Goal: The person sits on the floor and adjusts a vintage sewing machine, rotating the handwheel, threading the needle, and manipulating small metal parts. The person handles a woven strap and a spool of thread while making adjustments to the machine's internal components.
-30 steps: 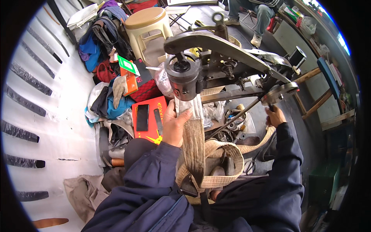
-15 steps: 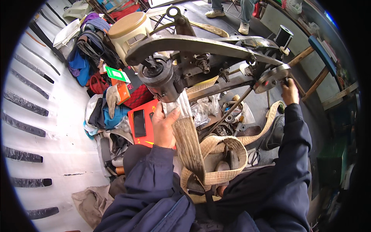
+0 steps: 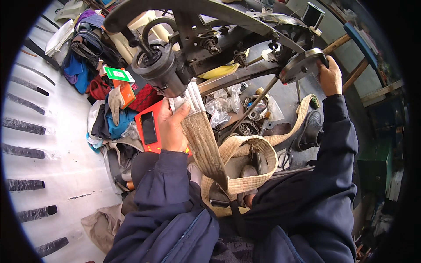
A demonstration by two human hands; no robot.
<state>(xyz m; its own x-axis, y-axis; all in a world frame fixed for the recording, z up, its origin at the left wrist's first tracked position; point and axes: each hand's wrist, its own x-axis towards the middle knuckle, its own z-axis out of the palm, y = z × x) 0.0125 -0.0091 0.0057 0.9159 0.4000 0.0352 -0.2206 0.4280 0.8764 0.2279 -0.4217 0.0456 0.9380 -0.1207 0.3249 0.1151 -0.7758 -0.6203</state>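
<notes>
A dark metal hand-cranked sewing machine [image 3: 164,72] fills the top middle, its cylindrical head on the left and a round handwheel [image 3: 302,68] on the right. My left hand [image 3: 172,128] pinches a wide, worn beige webbing strap [image 3: 204,142] just below the head, thumb on top. The strap's pale end runs up under the head, where its tip is hidden. Its long length drops to my lap and loops [image 3: 252,186] between my legs. My right hand [image 3: 331,78] is closed at the handwheel's outer rim; its grip is partly hidden.
Left of my left arm lie a red box [image 3: 153,109] with a black phone [image 3: 149,127] on it, and heaped bags and cloths. Below the machine are plastic bags and metal parts [image 3: 256,111]. Scissors [image 3: 286,160] lie near a black shoe [image 3: 309,131]. A black thread spool [image 3: 312,15] stands upper right.
The view has shifted, so the machine appears higher and larger. My left hand stays on the strap by the head, and my right hand stays at the handwheel.
</notes>
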